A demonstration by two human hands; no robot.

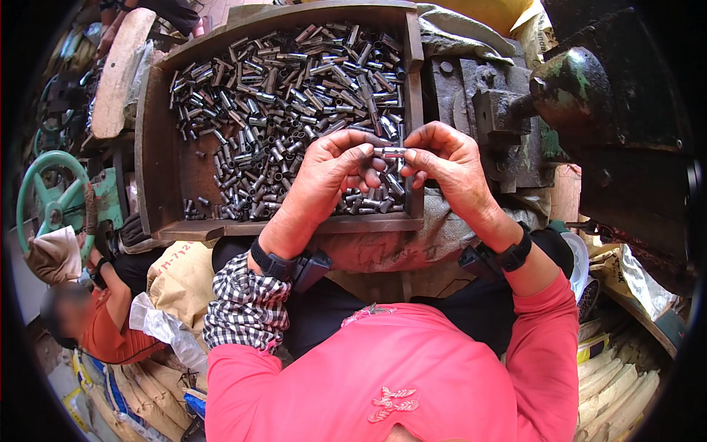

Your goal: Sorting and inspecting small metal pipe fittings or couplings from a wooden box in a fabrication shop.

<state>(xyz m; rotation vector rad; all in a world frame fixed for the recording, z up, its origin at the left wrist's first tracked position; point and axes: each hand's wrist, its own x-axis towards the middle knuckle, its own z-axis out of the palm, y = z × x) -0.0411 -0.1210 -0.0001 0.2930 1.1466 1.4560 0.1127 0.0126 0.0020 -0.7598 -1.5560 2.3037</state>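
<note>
Between the fingertips of both hands is a short, shiny metal tube (389,152), held level over the right part of a wooden tray. My left hand (337,168) pinches its left end between thumb and fingers. At the other end, my right hand (454,168) has thumb and forefinger closed on the tube. The wooden tray (414,96) has raised walls and holds a heap of loose metal tubes (280,96), longer ones mostly toward the back and shorter ones nearer me. Part of the tray's brown floor shows at its left.
A dark, greasy machine (574,96) stands close on the right. Left of the tray are a green handwheel (53,193) and a wooden plank (121,74). A person in orange (118,324) sits at the left, near paper sacks (184,280). More stacked sacks (615,390) lie at lower right.
</note>
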